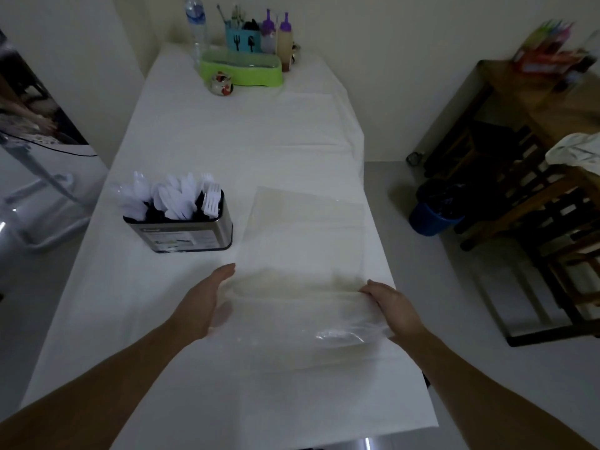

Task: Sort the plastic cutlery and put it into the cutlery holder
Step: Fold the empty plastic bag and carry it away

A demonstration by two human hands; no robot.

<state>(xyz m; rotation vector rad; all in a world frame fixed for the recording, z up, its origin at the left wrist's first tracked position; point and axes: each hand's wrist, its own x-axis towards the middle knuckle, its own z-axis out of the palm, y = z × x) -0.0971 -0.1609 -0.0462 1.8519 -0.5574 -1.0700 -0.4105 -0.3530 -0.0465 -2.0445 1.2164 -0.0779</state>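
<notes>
A steel cutlery holder [181, 233] stands at the table's left, filled with white plastic cutlery [175, 196]: spoons at the left, knives in the middle, forks at the right. A clear plastic sheet [305, 241] lies flat to its right, its near end lifted and curled. My left hand [207, 297] rests with flat fingers against that near end's left side. My right hand [389, 303] grips the curled end on its right side. No loose cutlery shows on the table.
The white-covered table [227, 141] carries a green tray [242, 69], a teal utensil caddy [243, 39], sauce bottles [284, 43], a water bottle [196, 24] and a small jar [221, 83] at the far end. A blue bin [433, 216] and wooden furniture [535, 177] stand right.
</notes>
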